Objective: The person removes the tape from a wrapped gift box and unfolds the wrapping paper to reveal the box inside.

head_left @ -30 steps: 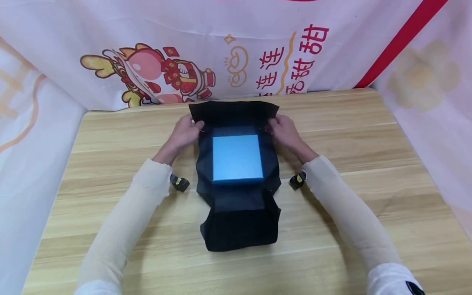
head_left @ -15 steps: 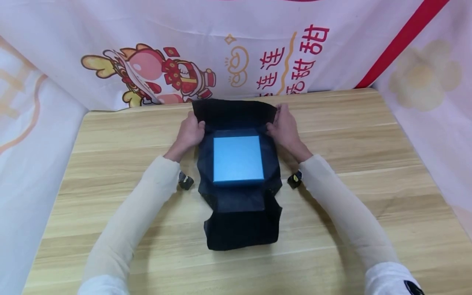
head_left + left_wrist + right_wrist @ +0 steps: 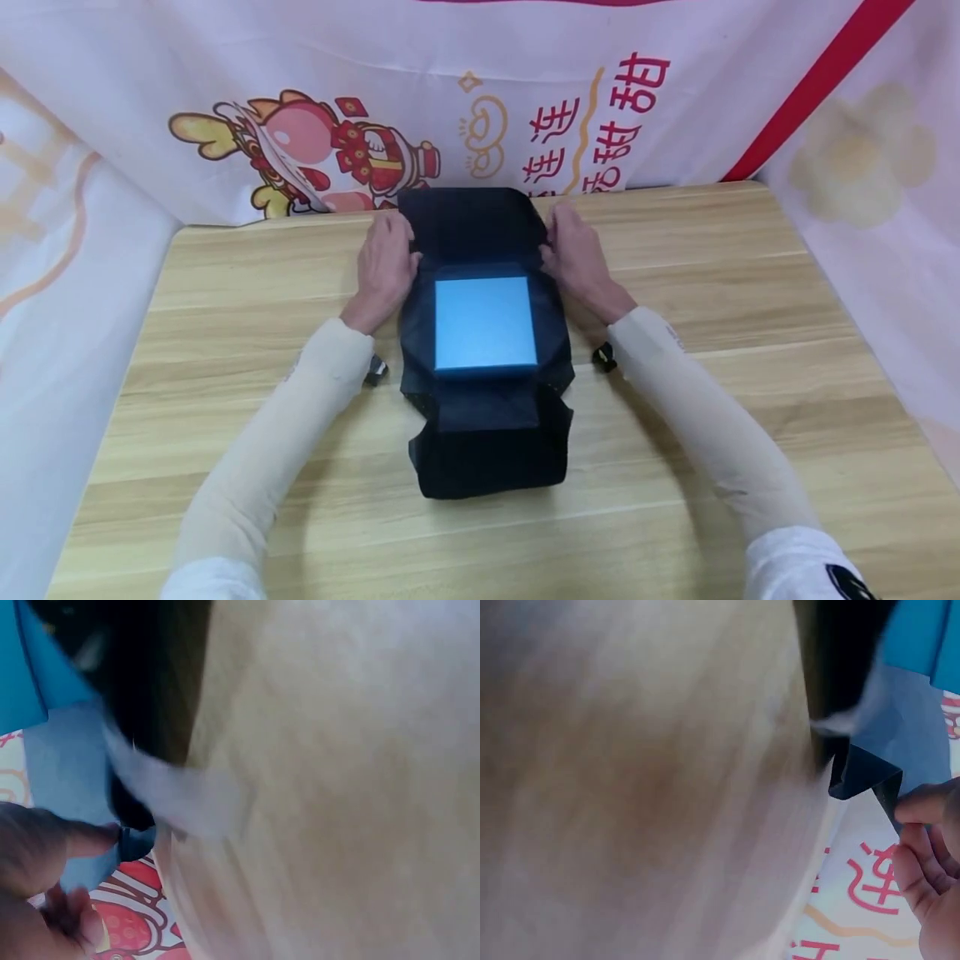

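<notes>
A light blue square box lies on a creased black paper-like sheet on the table. The sheet's far flap stands raised behind the box, its near flap spread toward the person. My left hand pinches the left edge of the far flap, and my right hand pinches the right edge. In the right wrist view, thumb and fingers hold a folded bit of the sheet. A blurred pale strip sticks out from the sheet's side in the left wrist view.
The wood-grain table extends on both sides of the sheet. A white printed cloth hangs behind its far edge. Small black devices sit below each wrist, such as the left one.
The far flap has risen and its top edge has shifted back toward the cloth. Both hands have moved slightly farther away along the flap's sides, the left also rightward. The box stays put.
</notes>
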`<state>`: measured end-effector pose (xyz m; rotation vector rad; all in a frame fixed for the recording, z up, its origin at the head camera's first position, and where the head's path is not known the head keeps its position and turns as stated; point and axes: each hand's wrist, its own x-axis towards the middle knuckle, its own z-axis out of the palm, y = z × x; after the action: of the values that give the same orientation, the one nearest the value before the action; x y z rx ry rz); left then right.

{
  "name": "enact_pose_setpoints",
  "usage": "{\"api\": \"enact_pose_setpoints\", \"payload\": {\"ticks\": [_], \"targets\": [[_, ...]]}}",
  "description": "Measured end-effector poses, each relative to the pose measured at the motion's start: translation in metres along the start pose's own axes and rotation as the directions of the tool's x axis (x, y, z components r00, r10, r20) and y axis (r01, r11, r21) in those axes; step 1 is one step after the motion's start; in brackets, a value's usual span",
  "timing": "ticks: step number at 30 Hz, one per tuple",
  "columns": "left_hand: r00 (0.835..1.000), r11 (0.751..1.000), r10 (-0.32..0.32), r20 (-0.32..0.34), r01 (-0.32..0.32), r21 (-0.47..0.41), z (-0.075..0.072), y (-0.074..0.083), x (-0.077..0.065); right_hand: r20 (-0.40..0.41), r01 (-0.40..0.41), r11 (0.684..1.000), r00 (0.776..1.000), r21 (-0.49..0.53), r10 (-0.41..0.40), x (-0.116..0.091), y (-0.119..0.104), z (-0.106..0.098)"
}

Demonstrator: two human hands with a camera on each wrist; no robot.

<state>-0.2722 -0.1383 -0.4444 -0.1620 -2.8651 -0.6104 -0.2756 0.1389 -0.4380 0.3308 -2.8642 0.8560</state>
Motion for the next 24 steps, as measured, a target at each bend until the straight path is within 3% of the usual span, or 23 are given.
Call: {"api": "enact_pose_setpoints", "payload": {"ticks": [2,5,9,12,15,18,21,24], "targets": [[0.993,0.992,0.112,0.045,-0.114,0.045,0.001,-0.001,0.001,0.03,0.047,0.999,0.998,-0.018,-0.047,0.0,0.004,0.0],[0.962,0.972,0.224,0.159,-0.232,0.037,0.002,-0.002,0.001,0.135,0.091,0.996,0.987,-0.023,-0.087,0.001,0.01,0.0],[0.927,0.972,0.23,0.295,-0.233,-0.026,0.003,-0.004,0.001,0.296,0.104,0.994,0.951,-0.036,-0.089,0.001,0.016,0.0],[0.907,0.972,0.231,0.353,-0.232,-0.041,0.001,-0.008,0.0,0.356,0.148,0.987,0.927,-0.07,-0.114,0.0,0.018,0.0],[0.871,0.96,0.268,0.412,-0.277,-0.037,0.0,-0.013,-0.004,0.407,0.215,0.972,0.899,-0.091,-0.161,-0.004,0.019,-0.001],[0.82,0.927,0.314,0.479,-0.373,0.032,-0.003,-0.015,-0.014,0.457,0.278,0.955,0.866,-0.101,-0.204,-0.012,0.018,-0.002],[0.774,0.866,0.366,0.517,-0.487,0.115,-0.006,-0.014,-0.029,0.493,0.328,0.937,0.839,-0.121,-0.23,-0.024,0.016,-0.005],[0.745,0.819,0.401,0.533,-0.552,0.155,-0.01,-0.012,-0.045,0.528,0.361,0.922,0.815,-0.139,-0.24,-0.04,0.015,-0.008]]}}
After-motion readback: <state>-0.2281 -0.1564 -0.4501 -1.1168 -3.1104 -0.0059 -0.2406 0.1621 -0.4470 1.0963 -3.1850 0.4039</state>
